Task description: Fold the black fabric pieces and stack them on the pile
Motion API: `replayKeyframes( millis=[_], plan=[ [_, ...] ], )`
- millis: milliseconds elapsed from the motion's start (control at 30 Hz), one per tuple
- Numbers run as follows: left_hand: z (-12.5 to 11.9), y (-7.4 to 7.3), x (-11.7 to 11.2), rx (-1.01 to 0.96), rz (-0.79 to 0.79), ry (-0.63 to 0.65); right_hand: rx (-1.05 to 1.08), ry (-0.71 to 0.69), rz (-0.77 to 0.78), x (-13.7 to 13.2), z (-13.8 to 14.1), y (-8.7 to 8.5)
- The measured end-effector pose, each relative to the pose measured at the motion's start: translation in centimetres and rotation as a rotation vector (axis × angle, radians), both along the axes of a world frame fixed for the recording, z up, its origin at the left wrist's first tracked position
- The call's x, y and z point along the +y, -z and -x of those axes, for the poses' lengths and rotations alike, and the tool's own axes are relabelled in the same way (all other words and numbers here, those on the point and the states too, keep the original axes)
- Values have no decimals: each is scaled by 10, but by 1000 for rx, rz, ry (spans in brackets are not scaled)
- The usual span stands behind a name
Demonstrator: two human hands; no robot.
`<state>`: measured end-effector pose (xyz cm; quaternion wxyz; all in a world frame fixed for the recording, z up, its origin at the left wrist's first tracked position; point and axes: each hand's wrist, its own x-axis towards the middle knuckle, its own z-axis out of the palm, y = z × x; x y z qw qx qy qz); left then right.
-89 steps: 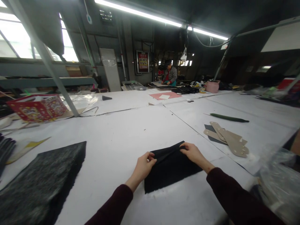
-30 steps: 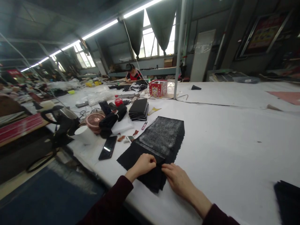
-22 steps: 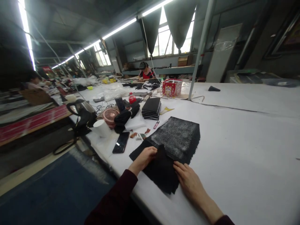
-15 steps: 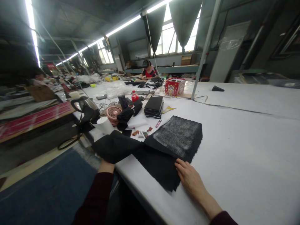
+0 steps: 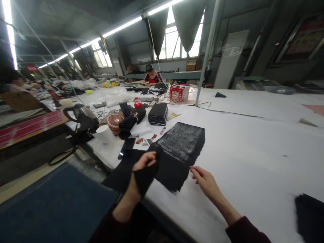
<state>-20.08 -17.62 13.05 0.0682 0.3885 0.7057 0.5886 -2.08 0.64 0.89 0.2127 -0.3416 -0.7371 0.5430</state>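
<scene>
My left hand (image 5: 144, 162) is curled above the table's near edge, its fingers closed on a piece of black fabric (image 5: 118, 172) that drapes around the wrist and hangs to the left. Just right of it lies a stack of black fabric pieces (image 5: 168, 172) with frayed edges. On its far part a piece with a greyish, speckled face (image 5: 181, 140) shows. My right hand (image 5: 204, 180) has thumb and forefinger pinched at the right edge of the black fabric stack. The fingertips touch that edge.
Beyond the fabric stand a neat black stack (image 5: 158, 114), a pink fan (image 5: 114, 122), a white roll (image 5: 105, 135), a phone (image 5: 127, 147) and a red box (image 5: 179, 93). A metal pole (image 5: 206, 54) rises from the table. More black fabric (image 5: 310, 216) lies at right. A co-worker (image 5: 152, 77) sits across.
My left hand has come up and right from below the hanging fabric, now carrying it over the table edge. The right fingers have drawn into a pinch. The view has turned right.
</scene>
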Motion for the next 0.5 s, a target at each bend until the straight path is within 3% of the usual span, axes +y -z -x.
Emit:
replayKeyframes(
  millis=[100,167,233,333,500],
  plan=[
    [-93,45,41,148,64,439,12,0,493,9,-48,-15],
    [-145,69,55,278,118,676,-4,9,597,17,-84,-20],
    [-178,86,65,405,177,848,-52,35,571,24,-117,-20],
    [-188,99,82,606,277,931,-181,74,422,29,-149,-17],
    [-148,103,124,862,419,802,-413,174,-7,36,-149,-11]
  ],
)
